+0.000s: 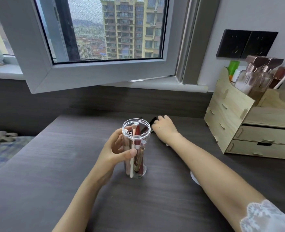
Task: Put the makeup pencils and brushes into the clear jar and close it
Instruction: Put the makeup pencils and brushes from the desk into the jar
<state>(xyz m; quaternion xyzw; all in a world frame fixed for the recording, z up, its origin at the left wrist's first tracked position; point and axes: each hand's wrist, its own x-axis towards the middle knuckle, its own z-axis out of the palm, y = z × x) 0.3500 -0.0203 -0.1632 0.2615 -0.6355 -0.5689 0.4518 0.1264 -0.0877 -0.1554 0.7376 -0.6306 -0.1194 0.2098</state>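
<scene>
A tall clear jar [139,139] stands upright and lidless on the dark table [71,164], holding several makeup pencils and brushes [137,154] in white, red and gold. My left hand [115,149] wraps around the jar's left side, thumb across its front. My right hand [164,128] reaches behind and to the right of the jar, its fingers curled over a black makeup pencil [152,121] lying on the table. Part of a pale round lid [194,178] peeks out from under my right forearm.
A wooden drawer organiser [249,124] with bottles stands at the right edge of the table. An open window sash [94,71] hangs over the back of the table. A bed with a checked cover [2,151] lies to the left.
</scene>
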